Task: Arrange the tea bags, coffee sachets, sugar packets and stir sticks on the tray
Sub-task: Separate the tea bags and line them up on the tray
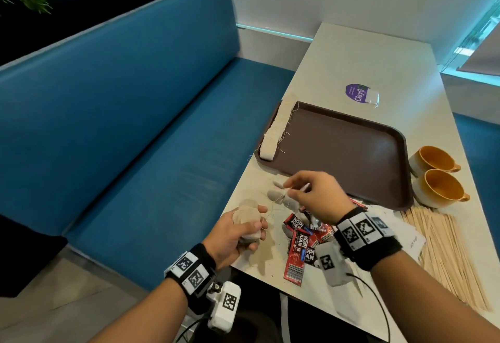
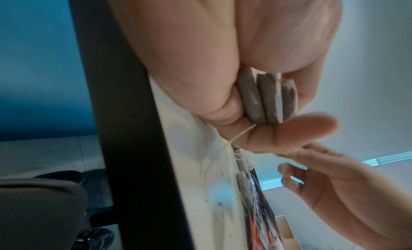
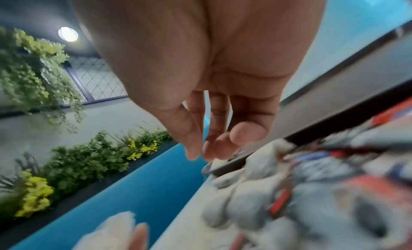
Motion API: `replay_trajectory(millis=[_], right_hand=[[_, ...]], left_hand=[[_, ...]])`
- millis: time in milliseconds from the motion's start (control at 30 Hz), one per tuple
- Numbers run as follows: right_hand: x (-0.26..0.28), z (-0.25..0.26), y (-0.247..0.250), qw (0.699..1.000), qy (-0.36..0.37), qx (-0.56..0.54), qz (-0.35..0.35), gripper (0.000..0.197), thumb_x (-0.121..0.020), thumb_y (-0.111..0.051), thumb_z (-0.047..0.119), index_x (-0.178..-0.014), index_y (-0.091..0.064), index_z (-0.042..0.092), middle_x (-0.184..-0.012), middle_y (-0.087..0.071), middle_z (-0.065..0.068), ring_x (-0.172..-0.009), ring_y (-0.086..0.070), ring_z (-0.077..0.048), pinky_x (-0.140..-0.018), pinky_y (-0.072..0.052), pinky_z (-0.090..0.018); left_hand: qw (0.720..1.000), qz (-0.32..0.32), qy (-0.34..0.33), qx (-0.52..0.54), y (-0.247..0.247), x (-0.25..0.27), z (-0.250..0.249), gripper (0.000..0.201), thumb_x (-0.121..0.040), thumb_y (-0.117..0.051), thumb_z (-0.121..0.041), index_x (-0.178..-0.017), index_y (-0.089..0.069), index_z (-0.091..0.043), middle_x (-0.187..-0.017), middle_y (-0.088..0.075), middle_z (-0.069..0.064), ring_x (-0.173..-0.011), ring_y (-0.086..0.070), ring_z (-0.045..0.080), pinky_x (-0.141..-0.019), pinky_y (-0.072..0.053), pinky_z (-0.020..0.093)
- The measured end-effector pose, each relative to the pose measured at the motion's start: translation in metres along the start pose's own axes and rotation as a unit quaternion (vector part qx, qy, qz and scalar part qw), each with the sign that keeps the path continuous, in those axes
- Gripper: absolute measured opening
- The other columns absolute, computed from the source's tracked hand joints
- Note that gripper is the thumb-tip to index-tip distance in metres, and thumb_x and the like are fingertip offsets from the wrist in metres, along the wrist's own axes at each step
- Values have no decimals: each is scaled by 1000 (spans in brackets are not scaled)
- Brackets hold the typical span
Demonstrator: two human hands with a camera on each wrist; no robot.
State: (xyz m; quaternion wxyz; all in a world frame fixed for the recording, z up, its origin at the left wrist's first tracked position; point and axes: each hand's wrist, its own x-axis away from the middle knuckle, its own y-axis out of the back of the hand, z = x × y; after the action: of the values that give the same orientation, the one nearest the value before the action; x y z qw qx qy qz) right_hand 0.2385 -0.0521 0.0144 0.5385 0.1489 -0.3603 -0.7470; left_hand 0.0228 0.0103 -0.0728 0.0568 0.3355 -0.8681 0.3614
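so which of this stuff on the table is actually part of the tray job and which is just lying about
Part of the job:
- tray
- tea bags lined up on it
- tea bags held in the left hand
- loose tea bags under the right hand
- coffee sachets
- stir sticks

Just lying about:
- two cups
- purple sticker
- white paper

A café seating booth: a long blue padded bench (image 1: 130, 115) runs beside a white desk (image 1: 378, 58) holding a brown serving tray (image 1: 346, 150) and two orange-lined cups (image 1: 435, 177), with leafy plants (image 3: 73, 167) along the wall.
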Motion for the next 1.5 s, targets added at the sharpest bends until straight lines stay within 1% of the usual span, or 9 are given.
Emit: replay_trajectory(millis=[167,267,400,533,667,867,1033,1233,1500], right_hand=[[5,-26,17,978,-9,171,119,24,-88,-74,18,-106,-72,34,-91,-66,12,-84,-62,-3,-68,-46,-15],[7,-31,10,964,10,223,148,32,-88,-71,20,-116,-68,36,-103,-54,12,-93,-57,-7,-80,-53,-24],[7,-33,1,962,23,229,146,29,-89,-71,30,-115,-64,42,-110,-49,11,-96,-56,-8,-84,-55,-26],[8,-34,-2,960,20,249,127,12,-87,-74,32,-94,-66,37,-112,-49,10,-94,-60,-9,-85,-57,-31],[4,-36,0,964,-7,235,124,18,-85,-77,27,-77,-63,33,-105,-48,11,-89,-57,-8,-84,-57,-32],[6,-37,2,959,6,254,128,22,-84,-78,35,-104,-69,32,-109,-46,11,-97,-57,-11,-85,-58,-31],[4,-37,3,951,11,280,131,7,-88,-75,33,-90,-69,33,-103,-43,13,-94,-56,-12,-82,-57,-31],[1,-37,3,968,17,236,77,6,-87,-67,20,-86,-69,26,-98,-53,13,-89,-58,-12,-77,-53,-28],[3,-22,20,994,48,57,-75,18,-82,-70,12,-86,-66,29,-75,-68,7,-71,-64,-9,-64,-52,-20]], left_hand=[[1000,9,-5,-8,2,-2,1,44,-84,-69,-1,-125,-56,-2,-89,-62,14,-70,-58,21,-48,-43,25],[1000,10,-5,-14,1,-1,0,46,-83,-72,-2,-126,-56,-3,-88,-60,12,-70,-56,19,-49,-42,25],[1000,9,-9,-16,1,-1,1,50,-83,-73,-1,-129,-53,-3,-85,-55,10,-70,-52,17,-51,-42,25],[1000,11,-8,-9,2,-1,1,54,-78,-74,6,-127,-55,-3,-87,-58,11,-70,-52,18,-51,-45,26],[1000,15,-9,-9,2,-1,1,57,-76,-75,9,-128,-57,-3,-91,-61,12,-74,-60,20,-54,-51,28],[1000,15,-13,-17,1,0,0,59,-76,-77,8,-130,-54,-3,-93,-62,12,-83,-66,26,-59,-54,31],[1000,13,-5,-17,1,1,0,59,-75,-77,9,-129,-56,-4,-92,-61,13,-77,-62,23,-56,-51,30],[1000,-4,-4,-16,1,0,1,52,-80,-77,3,-128,-57,-6,-88,-58,11,-71,-54,18,-53,-45,27],[1000,-21,7,14,-4,1,-3,60,-85,-74,-41,-129,-54,-6,-87,-58,12,-69,-53,19,-49,-41,26]])
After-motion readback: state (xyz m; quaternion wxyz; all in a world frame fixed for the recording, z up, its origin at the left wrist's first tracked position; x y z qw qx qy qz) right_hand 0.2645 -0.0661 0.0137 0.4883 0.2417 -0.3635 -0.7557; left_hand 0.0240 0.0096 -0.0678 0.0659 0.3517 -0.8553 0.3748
